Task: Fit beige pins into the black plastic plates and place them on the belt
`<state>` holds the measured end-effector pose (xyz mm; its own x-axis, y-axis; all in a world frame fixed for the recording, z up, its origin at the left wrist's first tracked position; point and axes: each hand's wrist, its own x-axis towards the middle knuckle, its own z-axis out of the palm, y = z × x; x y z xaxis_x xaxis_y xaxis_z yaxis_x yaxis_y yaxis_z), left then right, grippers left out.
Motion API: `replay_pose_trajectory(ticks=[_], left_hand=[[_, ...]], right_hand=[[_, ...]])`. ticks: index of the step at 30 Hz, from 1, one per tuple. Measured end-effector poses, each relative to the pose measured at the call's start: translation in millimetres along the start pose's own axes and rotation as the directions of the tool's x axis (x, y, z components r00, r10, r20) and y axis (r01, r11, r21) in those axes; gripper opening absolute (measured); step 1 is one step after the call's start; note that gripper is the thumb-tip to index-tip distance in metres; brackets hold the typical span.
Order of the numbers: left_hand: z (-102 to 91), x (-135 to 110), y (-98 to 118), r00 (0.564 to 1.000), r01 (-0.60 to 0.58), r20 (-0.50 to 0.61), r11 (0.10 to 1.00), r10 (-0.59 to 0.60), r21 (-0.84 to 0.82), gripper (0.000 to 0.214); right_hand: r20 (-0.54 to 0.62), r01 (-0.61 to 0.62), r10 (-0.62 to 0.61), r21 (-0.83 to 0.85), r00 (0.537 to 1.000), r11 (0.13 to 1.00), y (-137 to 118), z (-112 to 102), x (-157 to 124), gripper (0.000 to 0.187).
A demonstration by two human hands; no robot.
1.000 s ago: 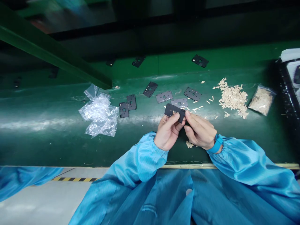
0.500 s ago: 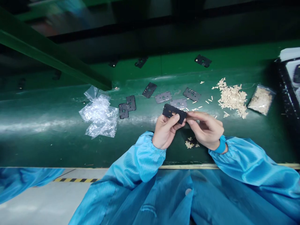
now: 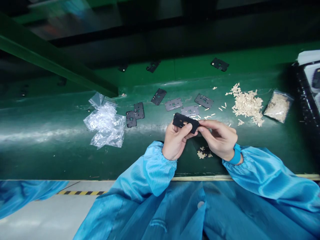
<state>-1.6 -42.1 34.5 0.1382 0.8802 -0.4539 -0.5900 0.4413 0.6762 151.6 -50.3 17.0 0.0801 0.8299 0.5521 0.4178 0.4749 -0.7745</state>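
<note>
My left hand (image 3: 175, 140) is closed around a flat black plastic plate (image 3: 180, 120) with cut-outs, its thumb pressing on the upper face. At the plate's right end, my right hand (image 3: 220, 136) pinches with thumb and forefinger; whatever sits between those fingertips is too small or hidden to name. Below the hands lies a little heap of small pale and dark pieces (image 3: 202, 154). Just beyond the held plate, similar grey-black plates (image 3: 189, 110) lie flat, with a few pale strips (image 3: 207, 117) scattered beside them.
A pile of pale strips (image 3: 248, 105) and a clear bag (image 3: 278, 106) of them lie right, near a black crate (image 3: 306, 100). Crumpled clear plastic bags (image 3: 105, 121) lie left, beside more black plates (image 3: 135, 114). A green beam (image 3: 62, 63) slants across the upper left.
The held plate has tilted slightly and shifted a little downward. Both hands keep nearly the same place and grip; the view has moved slightly.
</note>
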Motion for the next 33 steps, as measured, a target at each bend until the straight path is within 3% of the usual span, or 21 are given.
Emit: replay_pose_trajectory(ticks=[5,12,21,24,26,30,32,33], left_hand=[[0.6,0.9,-0.1,1.0,-0.01,-0.02,1.0,0.01,0.008,0.042],[0.5,-0.5,-3.7,0.999,-0.008,-0.032,1.0,0.008,0.011,0.042],[0.4,1.3,-1.5,0.999,0.005,-0.042,0.999,-0.004,0.031,0.037],[0.8,1.3,0.1,0.999,0.024,-0.047,1.0,-0.023,0.018,0.038],[-0.1,1.3,1.0,0.999,0.021,-0.042,1.0,-0.02,0.012,0.038],[-3.7,2.5,1.1,0.999,-0.004,-0.049,0.999,0.005,0.034,0.039],[-5.1,3.3,1.2,0.998,-0.018,-0.055,0.999,0.021,0.046,0.04],[-5.5,3.6,1.4,0.998,-0.028,-0.056,0.998,0.031,0.055,0.04]], right_hand=[[0.037,-0.067,0.067,-0.012,0.997,0.998,0.0,-0.6,0.0,0.017],[-0.067,0.017,-0.018,-0.014,0.998,1.0,0.3,2.7,-3.9,0.018],[0.06,-0.102,0.099,0.052,0.993,0.993,1.5,0.3,0.1,0.023],[0.032,0.023,-0.023,-0.004,0.999,1.0,5.3,-0.7,2.8,0.033],[0.098,0.147,-0.143,-0.04,0.985,0.988,9.7,-3.8,6.5,0.043],[0.246,0.375,-0.361,-0.008,0.899,0.927,18.7,-11.6,13.9,0.049],[0.274,0.428,-0.417,0.02,0.867,0.904,19.6,-13.5,15.2,0.045],[0.271,0.418,-0.409,0.026,0.871,0.908,18.7,-13.7,15.2,0.041]])
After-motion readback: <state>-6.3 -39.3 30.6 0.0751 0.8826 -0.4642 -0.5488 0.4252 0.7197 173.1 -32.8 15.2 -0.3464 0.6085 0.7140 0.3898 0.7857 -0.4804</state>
